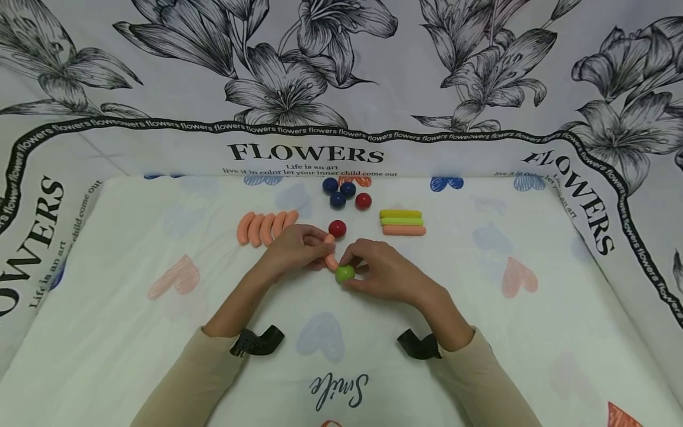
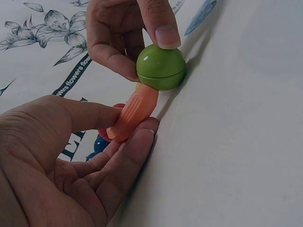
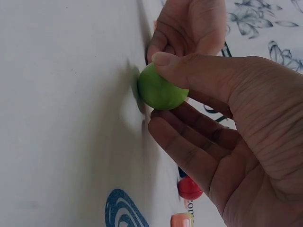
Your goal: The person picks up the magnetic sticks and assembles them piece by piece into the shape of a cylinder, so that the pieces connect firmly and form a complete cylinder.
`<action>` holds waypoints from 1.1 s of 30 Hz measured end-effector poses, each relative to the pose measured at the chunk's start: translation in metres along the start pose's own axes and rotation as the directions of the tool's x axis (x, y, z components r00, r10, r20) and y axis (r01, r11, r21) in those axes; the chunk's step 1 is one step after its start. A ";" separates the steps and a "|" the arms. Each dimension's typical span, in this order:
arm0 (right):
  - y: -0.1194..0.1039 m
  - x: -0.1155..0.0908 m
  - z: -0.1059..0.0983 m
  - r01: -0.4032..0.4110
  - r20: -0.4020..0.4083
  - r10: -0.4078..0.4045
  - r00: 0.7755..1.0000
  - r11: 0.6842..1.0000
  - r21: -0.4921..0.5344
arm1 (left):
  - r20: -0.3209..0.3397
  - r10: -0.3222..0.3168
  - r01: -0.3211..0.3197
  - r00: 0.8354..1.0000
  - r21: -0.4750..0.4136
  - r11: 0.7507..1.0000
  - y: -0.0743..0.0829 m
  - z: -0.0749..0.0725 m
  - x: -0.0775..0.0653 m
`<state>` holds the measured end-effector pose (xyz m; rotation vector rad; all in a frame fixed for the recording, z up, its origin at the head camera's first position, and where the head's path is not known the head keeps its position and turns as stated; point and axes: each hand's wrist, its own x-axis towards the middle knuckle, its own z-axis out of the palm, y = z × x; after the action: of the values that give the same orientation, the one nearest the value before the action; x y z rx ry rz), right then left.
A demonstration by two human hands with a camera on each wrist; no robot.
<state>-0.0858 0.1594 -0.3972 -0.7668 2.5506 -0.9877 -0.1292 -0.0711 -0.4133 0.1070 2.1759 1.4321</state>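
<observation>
From glossy green ball [image 1: 344, 274]: glossy red ball [image 1: 337, 228] is blocking 12 o'clock; printed white cloth [image 1: 368, 332] is allowing passage toward 6 o'clock.

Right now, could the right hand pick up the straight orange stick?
Probably not while the right hand pinches the green ball, though nothing visible blocks its way to the straight orange stick.

Left hand [image 1: 299, 248] pinching, right hand [image 1: 385, 270] pinching beside it, both forearms [image 1: 184, 379] angled inward
</observation>
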 end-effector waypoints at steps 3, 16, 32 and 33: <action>-0.001 0.000 0.001 -0.009 0.005 0.009 1.000 1.000 0.011 | -0.008 -0.010 0.011 1.000 0.024 1.000 -0.002 -0.001 -0.003; -0.009 0.025 -0.001 0.071 -0.068 -0.065 0.996 0.992 0.101 | -0.011 -0.003 0.004 1.000 0.063 0.998 -0.017 -0.010 -0.015; -0.011 0.054 -0.018 0.175 -0.172 -0.160 0.972 0.982 0.074 | 0.004 0.080 -0.080 0.997 0.070 0.994 -0.004 -0.002 -0.007; -0.010 0.055 -0.018 0.182 -0.179 -0.167 0.970 0.981 0.070 | 0.008 0.087 -0.087 0.996 0.075 0.993 -0.004 0.000 -0.007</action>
<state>-0.1347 0.1312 -0.3818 -0.9322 2.5984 -1.2624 -0.1229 -0.0751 -0.4138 0.2346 2.2464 1.3957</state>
